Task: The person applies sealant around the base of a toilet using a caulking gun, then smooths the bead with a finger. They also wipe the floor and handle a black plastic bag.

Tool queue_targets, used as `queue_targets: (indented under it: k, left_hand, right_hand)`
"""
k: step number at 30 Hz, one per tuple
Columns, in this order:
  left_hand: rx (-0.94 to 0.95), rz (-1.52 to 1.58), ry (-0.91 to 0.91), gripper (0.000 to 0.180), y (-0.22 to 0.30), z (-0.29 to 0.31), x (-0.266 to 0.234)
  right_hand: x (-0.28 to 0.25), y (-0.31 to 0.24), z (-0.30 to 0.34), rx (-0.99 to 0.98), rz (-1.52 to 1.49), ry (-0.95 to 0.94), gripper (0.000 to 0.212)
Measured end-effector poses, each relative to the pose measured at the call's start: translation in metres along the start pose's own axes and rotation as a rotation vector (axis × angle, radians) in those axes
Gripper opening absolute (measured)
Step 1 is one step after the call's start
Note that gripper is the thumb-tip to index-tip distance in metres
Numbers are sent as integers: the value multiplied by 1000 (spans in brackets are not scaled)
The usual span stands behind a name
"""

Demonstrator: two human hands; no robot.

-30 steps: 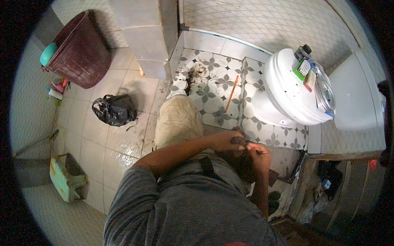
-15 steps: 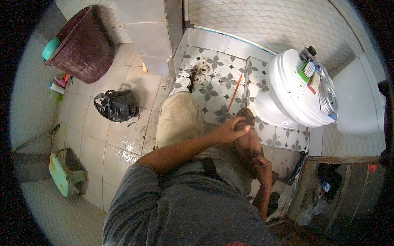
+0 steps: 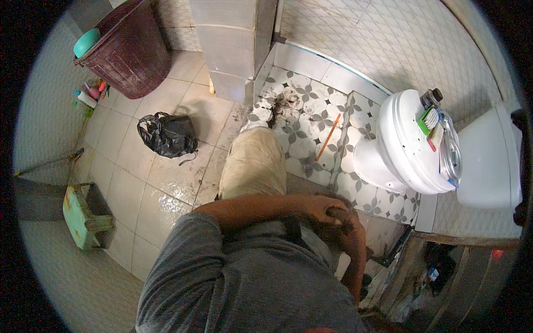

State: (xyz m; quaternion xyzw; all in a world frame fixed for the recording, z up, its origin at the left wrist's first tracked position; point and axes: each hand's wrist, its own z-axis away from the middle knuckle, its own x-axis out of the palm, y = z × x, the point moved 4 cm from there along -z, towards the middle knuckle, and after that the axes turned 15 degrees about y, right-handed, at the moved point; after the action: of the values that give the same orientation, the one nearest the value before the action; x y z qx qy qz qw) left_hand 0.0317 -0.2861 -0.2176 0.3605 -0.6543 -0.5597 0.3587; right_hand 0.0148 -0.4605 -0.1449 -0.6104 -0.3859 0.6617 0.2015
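Note:
Both my hands meet low in front of me, over my right leg. Coming across my body, my left hand [image 3: 326,211] has its fingers curled in close against my right hand [image 3: 351,224]. Whatever lies between them, if anything, is too dark to make out. The right hand's fingers are mostly hidden behind the left hand and in shadow. My left knee, in beige trousers [image 3: 252,161], is bent forward over the tiles. Beyond it, an orange stick [image 3: 328,137] lies on the patterned floor [image 3: 302,147], near a dark dirt smear [image 3: 276,108].
A white toilet [image 3: 397,144] stands at right. On its lid are a green brush [image 3: 426,121], a red brush [image 3: 435,136], a dark jar [image 3: 431,98] and a coiled hose [image 3: 449,152]. At left are a black plastic bag [image 3: 166,135], a maroon tub [image 3: 130,55] and a green stool [image 3: 83,219].
My hands have drawn down and closer to my body, and the left hand now sits against the right. The view has shifted, so the toilet and floor appear lower and farther right.

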Motion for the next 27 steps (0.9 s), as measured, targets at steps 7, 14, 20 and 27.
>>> queue_targets:
  k: [7, 14, 20, 27]
  left_hand:
    - [161, -308, 98, 59, -12, -8, 7]
    - [40, -447, 145, 54, 19, 1, -2]
    - [-3, -463, 186, 51, 18, 2, -8]
    - [106, -125, 384, 51, 3, -12, -3]
  right_hand:
    - [1, -15, -1, 65, 61, -160, 38]
    - [-9, -24, -1, 226, -104, -156, 33]
    - [-35, -30, 8, 488, -246, 49, 40]
    - [-11, 2, -16, 411, -548, 438, 63]
